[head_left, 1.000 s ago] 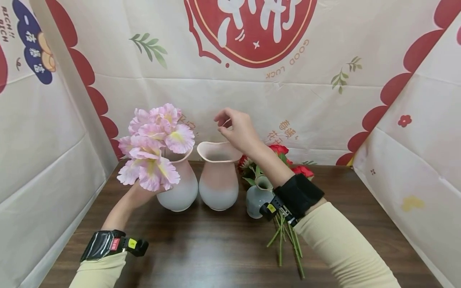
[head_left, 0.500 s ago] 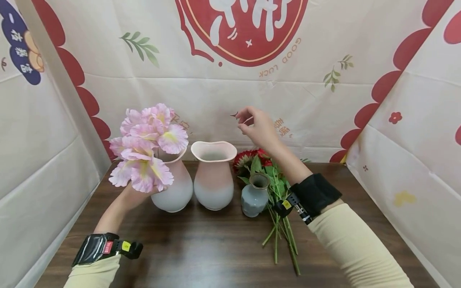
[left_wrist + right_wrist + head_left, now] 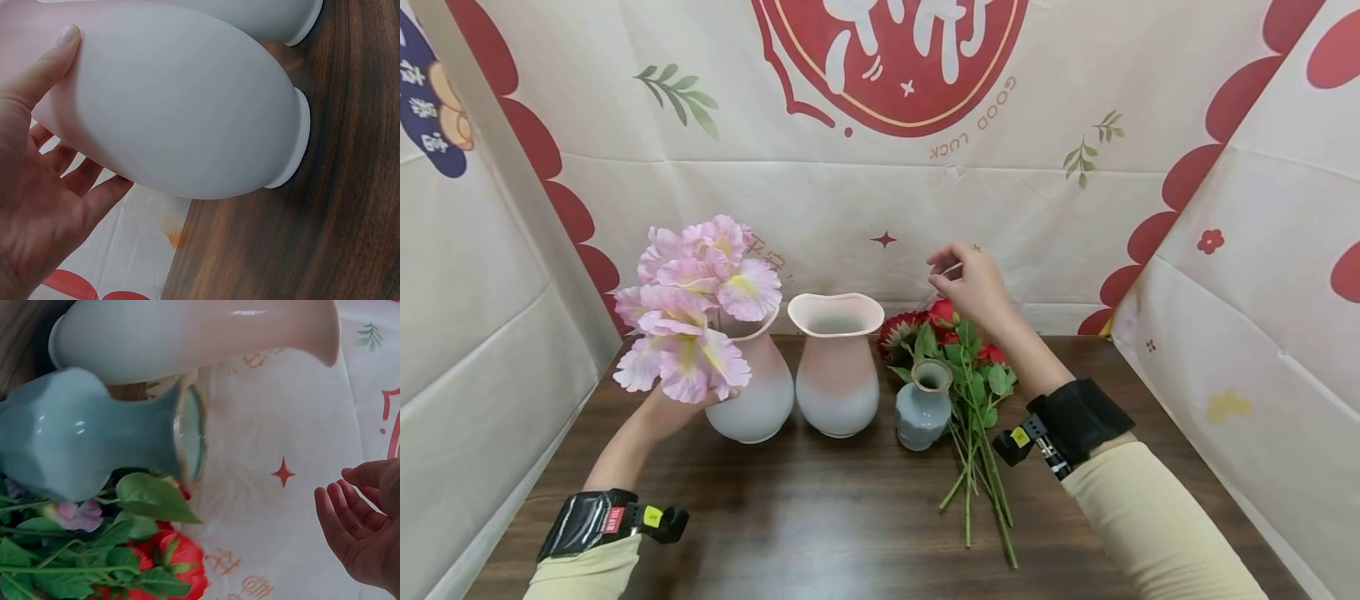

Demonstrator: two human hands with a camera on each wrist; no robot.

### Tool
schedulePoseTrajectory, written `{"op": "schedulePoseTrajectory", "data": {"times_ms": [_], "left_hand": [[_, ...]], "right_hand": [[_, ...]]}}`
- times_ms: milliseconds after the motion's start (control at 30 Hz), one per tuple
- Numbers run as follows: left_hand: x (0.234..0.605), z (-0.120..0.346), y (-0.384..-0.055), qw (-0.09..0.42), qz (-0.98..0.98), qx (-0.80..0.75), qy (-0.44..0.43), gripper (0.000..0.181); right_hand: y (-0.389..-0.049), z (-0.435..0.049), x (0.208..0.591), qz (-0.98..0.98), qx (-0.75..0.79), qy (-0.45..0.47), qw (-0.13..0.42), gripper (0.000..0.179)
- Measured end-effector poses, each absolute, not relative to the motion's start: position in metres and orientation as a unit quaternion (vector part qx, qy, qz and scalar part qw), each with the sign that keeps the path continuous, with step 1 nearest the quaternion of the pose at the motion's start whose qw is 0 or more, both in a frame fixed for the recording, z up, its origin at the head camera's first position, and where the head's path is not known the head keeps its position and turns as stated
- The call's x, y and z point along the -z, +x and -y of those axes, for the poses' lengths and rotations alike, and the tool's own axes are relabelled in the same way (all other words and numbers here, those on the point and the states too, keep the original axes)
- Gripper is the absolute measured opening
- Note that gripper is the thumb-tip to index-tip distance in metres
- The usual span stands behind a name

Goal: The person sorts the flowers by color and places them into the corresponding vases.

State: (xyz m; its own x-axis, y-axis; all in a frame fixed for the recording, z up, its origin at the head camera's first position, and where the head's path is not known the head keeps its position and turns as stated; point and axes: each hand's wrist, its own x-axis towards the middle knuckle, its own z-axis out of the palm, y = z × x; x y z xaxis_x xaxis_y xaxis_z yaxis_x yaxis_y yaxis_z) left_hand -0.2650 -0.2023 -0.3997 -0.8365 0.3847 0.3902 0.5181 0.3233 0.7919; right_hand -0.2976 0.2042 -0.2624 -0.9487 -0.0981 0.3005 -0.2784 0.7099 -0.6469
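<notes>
My left hand [image 3: 62, 206] holds the side of the left pink-and-white vase [image 3: 756, 392], thumb on the near surface and fingers round the other side. Large pink irises [image 3: 700, 317] with yellow centres stand in this vase; in the head view they hide much of the hand. Close beside it is a matching vase [image 3: 838, 375] with a wavy rim and no flowers showing. To the right, my right hand [image 3: 976, 283] hangs in the air above the red flowers [image 3: 184, 562], its fingers loosely bent around nothing.
A small blue-grey vase [image 3: 923, 412] stands right of the matching pair. Beside and behind it lie red flowers with leaves, their green stems [image 3: 988, 475] pointing toward the table's front. Printed cloth [image 3: 850, 192] walls in the back and sides of the dark wooden table [image 3: 820, 517].
My right hand has moved right, from over the matching vase's rim to above the red flowers. My left hand stays on the vase. The head view has shifted slightly.
</notes>
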Motion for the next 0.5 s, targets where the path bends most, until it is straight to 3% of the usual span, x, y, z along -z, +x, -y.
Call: {"op": "schedulePoseTrajectory", "data": {"times_ms": [500], "left_hand": [[0.398,0.203,-0.258,0.056,0.817,0.508,-0.266,0.055]], "right_hand": [[-0.293,-0.235,0.294,0.925,-0.362,0.074,0.093,0.022]]}}
